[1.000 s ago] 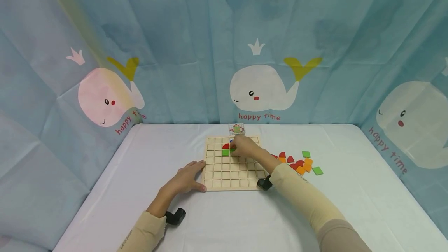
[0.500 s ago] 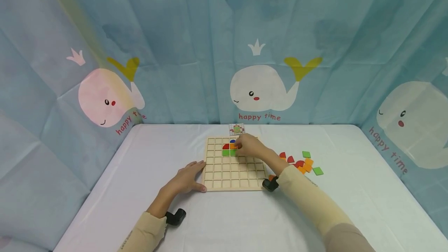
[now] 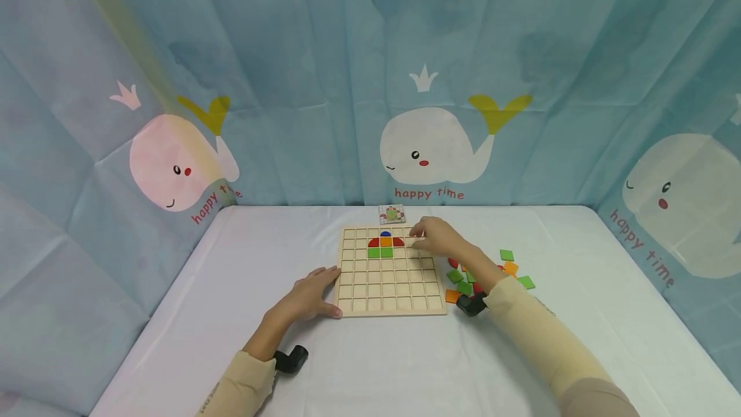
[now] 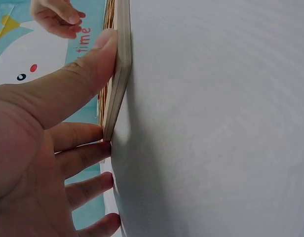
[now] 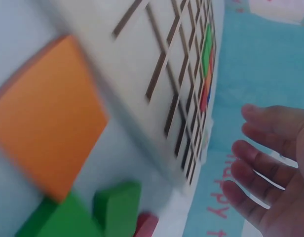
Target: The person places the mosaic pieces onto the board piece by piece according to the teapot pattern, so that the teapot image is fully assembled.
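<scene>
A wooden grid board (image 3: 374, 305) lies on the table. Near its far side sit a blue rounded tile (image 3: 385, 234), an orange square tile (image 3: 386, 242) between a left red rounded tile (image 3: 373, 242) and a right red rounded tile (image 3: 399, 242), and two green tiles (image 3: 380, 253) below. My left hand (image 3: 309, 295) rests at the board's left edge, its thumb and fingertips touching the rim with fingers fairly straight. Over the board's far right part hovers my right hand (image 3: 438, 237); the right wrist view shows its fingers (image 5: 263, 163) loosely bent and holding nothing.
Several loose green, red and orange tiles (image 3: 454, 276) lie right of the board, partly hidden under the right forearm. A small pattern card (image 3: 392, 213) lies beyond the board's far edge. A printed curtain (image 3: 324, 153) hangs behind the table.
My right hand has let go of the right red tile, which now shows in its cell beside the orange one, and has moved right. The left hand stays put.
</scene>
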`<state>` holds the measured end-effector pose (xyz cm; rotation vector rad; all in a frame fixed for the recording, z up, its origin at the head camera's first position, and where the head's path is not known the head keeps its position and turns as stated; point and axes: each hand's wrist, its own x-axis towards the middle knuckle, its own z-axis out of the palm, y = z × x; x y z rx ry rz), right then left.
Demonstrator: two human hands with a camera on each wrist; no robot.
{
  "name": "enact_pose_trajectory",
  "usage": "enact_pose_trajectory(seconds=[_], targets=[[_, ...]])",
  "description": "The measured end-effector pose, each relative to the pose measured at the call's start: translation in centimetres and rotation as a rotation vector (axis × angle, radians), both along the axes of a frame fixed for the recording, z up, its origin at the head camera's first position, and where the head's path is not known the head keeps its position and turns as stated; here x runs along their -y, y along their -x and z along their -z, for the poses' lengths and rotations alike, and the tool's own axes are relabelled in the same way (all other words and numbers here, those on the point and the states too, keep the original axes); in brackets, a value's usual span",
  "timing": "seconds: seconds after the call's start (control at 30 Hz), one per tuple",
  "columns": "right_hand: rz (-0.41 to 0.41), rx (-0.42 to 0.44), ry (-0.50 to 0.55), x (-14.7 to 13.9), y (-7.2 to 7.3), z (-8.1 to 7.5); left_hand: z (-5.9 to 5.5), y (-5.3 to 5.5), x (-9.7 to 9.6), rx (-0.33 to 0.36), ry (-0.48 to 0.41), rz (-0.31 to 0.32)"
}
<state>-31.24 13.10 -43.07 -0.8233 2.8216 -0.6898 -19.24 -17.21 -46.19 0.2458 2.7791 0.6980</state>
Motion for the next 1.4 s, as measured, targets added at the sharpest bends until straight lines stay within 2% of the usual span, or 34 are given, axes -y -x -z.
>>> enact_pose_trajectory(seconds=[0.3,0.53,0.7,0.97,1.2,1.4], targets=[[0.067,0.016,0.01,-3.3,-0.3,0.3,0.1,0.0,0.1,0.001,0.002,0.011],[0.192,0.064,-0.017,-5.4,-0.2,0.1,-0.1,0.1,0.2,-0.004,-0.006,0.022],[0.251,0.105,-0.014,-7.0,-0.3,0.1,-0.1,0.1,0.2,0.002,-0.001,0.017],[0.303,0.11,-0.006,-9.8,-0.4,0.8,0.0,0.0,0.2,-0.002,0.004,0.019],[0.362,0.172,0.011,-11.9,-0.6,1.3,-0.1,0.0,0.2,-0.004,0.013,0.015],[0.391,0.211,-0.024,-13.7,-0.8,1.6,-0.1,0.0,0.1,-0.005,0.01,0.018]])
